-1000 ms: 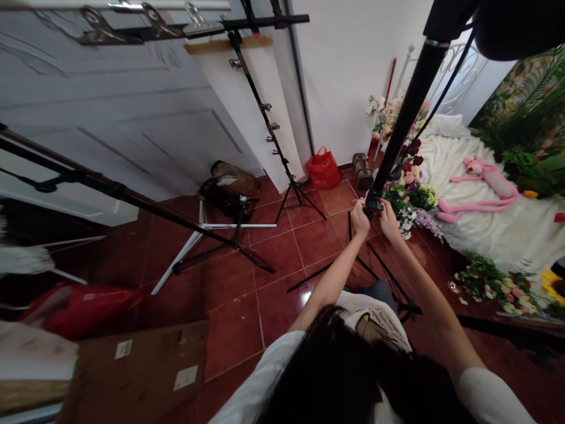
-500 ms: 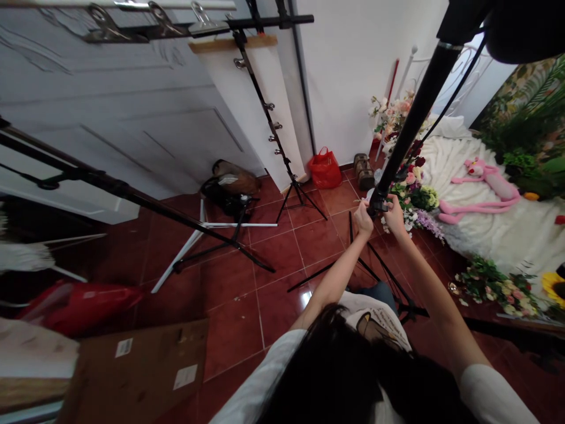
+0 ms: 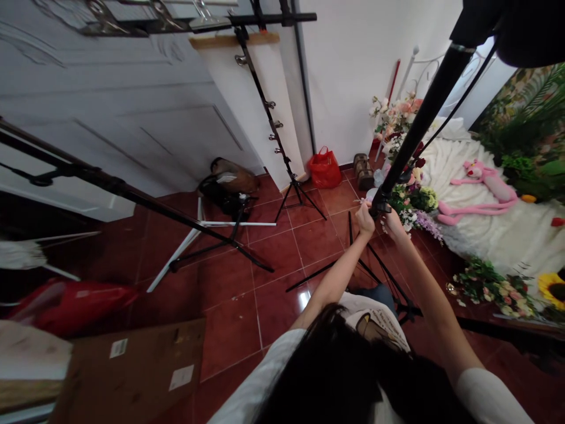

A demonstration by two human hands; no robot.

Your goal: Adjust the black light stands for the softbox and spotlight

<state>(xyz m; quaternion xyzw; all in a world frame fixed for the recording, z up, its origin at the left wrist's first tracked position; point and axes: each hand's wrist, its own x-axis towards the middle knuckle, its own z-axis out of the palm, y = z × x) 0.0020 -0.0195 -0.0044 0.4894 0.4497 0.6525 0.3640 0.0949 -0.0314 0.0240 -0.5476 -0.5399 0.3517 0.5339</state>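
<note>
A black light stand [image 3: 415, 126] leans up to the right, with a dark bulky head at its top that runs out of view. Closed around the lower end of its thick pole, beside the collar, is my left hand [image 3: 364, 220]. Opposite it, my right hand [image 3: 394, 222] grips at the same collar, and its fingertips are partly hidden behind the pole. The stand's black legs [image 3: 369, 264] spread over the red floor below my hands. A thin black cable [image 3: 459, 94] runs along the pole.
Right: flowers [image 3: 426, 197] and a pink plush toy [image 3: 492, 182] on white cloth. Ahead: a red bag [image 3: 325, 168] and a small tripod stand [image 3: 295, 182] with clips. Left: another black stand [image 3: 145, 197] and a cardboard box [image 3: 145, 359]. A black bag [image 3: 220, 194] lies by the door.
The pole's upper end has shifted slightly right in view. My right hand has drawn in closer behind the collar; my left hand stays at the pole.
</note>
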